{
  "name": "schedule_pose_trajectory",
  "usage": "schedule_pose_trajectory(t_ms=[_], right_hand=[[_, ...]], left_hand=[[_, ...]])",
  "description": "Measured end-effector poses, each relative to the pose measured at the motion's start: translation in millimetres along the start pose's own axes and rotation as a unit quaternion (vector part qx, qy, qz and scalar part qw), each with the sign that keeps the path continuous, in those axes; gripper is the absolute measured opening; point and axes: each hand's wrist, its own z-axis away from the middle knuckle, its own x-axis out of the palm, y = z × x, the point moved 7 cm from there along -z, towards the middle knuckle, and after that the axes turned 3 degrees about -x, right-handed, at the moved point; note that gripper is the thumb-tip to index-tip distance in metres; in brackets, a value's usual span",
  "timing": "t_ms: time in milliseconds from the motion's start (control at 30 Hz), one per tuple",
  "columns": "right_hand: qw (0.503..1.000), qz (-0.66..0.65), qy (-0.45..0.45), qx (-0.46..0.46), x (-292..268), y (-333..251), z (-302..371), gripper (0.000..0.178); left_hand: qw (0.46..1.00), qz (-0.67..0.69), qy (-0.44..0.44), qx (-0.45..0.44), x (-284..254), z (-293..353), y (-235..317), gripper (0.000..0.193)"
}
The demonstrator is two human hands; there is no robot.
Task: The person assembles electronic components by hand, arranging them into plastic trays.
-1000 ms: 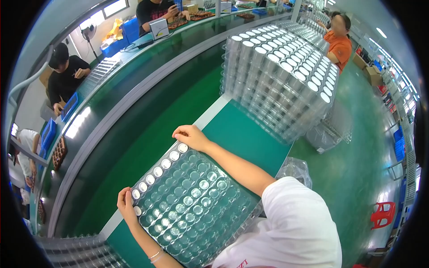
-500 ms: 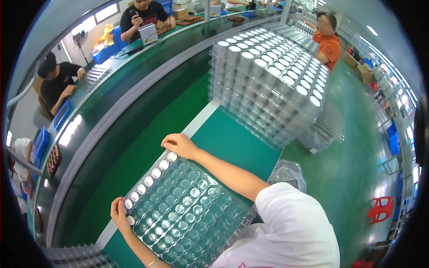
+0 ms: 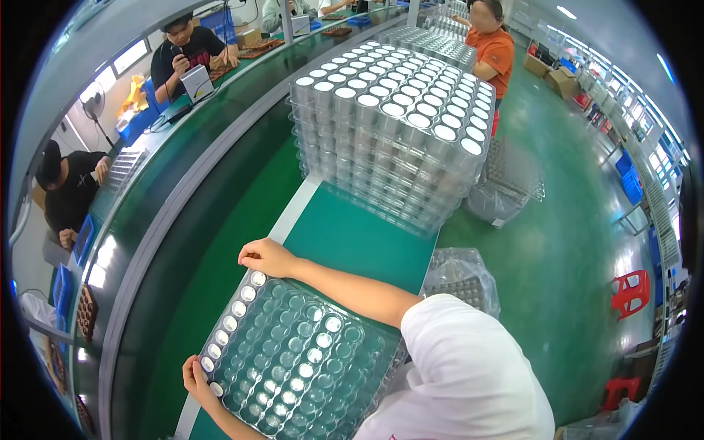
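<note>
A clear plastic tray [image 3: 308,367] with rows of round pockets lies on the green bench top. White round discs [image 3: 229,323] fill the row along its far-left edge; the other pockets look bare and shiny. At the near end of that row, my left hand [image 3: 201,379] is closed around the tray's edge, beside the last disc. My right hand [image 3: 268,258] is at the far corner, its fingers curled together just past the edge. Whatever those fingertips hold, if anything, is hidden.
A tall stack of clear trays [image 3: 389,139] with white discs stands farther along the bench [image 3: 352,227]. On the left runs a dark green conveyor [image 3: 176,139], with people seated beyond it. A person in orange [image 3: 493,55] stands behind the stack. Bagged trays [image 3: 462,279] sit right of the bench.
The view has swung right, so the scene sits farther left in it. Both hands stay at the same two corners of the tray, and the discs look unchanged.
</note>
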Motion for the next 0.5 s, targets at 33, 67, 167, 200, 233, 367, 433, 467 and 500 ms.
schedule_pose_trajectory(t_ms=[33, 67, 167, 200, 233, 367, 433, 467, 500], right_hand=[[1.0, -0.003, 0.007, -0.008, -1, -2, -1, 0.017], [1.0, -0.004, 0.006, -0.007, 0, -3, -1, 0.017], [1.0, 0.005, 0.008, -0.006, 1, -3, -1, 0.017], [1.0, 0.008, 0.008, -0.009, 2, -4, -1, 0.017], [1.0, 0.012, 0.008, -0.012, 2, -4, -2, 0.017], [1.0, 0.013, -0.006, -0.008, 2, -3, -1, 0.016], [1.0, 0.012, -0.004, -0.007, 2, -3, -1, 0.016], [1.0, 0.011, -0.006, -0.005, 2, -3, -1, 0.016], [1.0, 0.011, 0.0, -0.004, 1, -3, -2, 0.016]], left_hand=[[1.0, 0.005, 0.002, 0.0, 0, -1, 1, 0.021], [1.0, 0.004, 0.003, -0.002, -2, -1, 0, 0.021], [1.0, 0.004, 0.0, -0.004, -3, -2, -2, 0.021], [1.0, 0.007, 0.002, -0.003, -4, -2, -3, 0.021], [1.0, 0.011, 0.004, -0.002, -4, -3, -4, 0.021], [1.0, -0.007, 0.001, 0.004, -6, -5, -9, 0.021], [1.0, -0.004, -0.003, 0.017, -5, -5, -8, 0.021], [1.0, -0.004, -0.003, 0.014, -4, -4, -6, 0.021], [1.0, 0.005, 0.003, 0.004, -3, -5, -5, 0.021]])
